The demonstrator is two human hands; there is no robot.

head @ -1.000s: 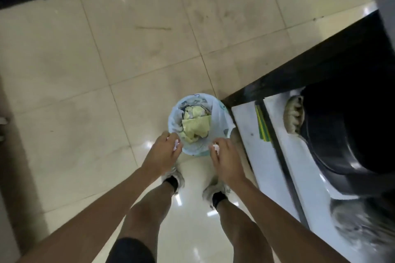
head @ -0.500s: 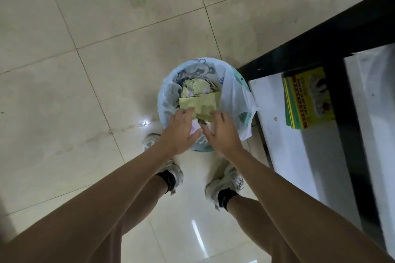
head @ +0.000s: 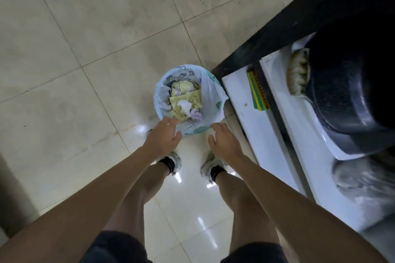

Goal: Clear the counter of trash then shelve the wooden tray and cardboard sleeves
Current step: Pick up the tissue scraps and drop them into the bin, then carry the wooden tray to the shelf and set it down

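Observation:
A small round trash bin lined with a pale plastic bag stands on the tiled floor in front of my feet. Inside lie crumpled yellow paper, a white tissue wad and a pale purple scrap. My left hand hovers at the bin's near left rim, fingers apart, holding nothing. My right hand hovers at the near right rim, also open and holding nothing. The wooden tray and cardboard sleeves are not in view.
A black counter edge runs along the right. Below it, white shelves hold a flat green and yellow stack. A large dark pan sits on the shelf further right. My two shoes stand on the tiles.
Both hands were pressed together over the trash inside the bin; they have pulled back to its near rim and spread open. White tissue and a purple scrap now lie on top.

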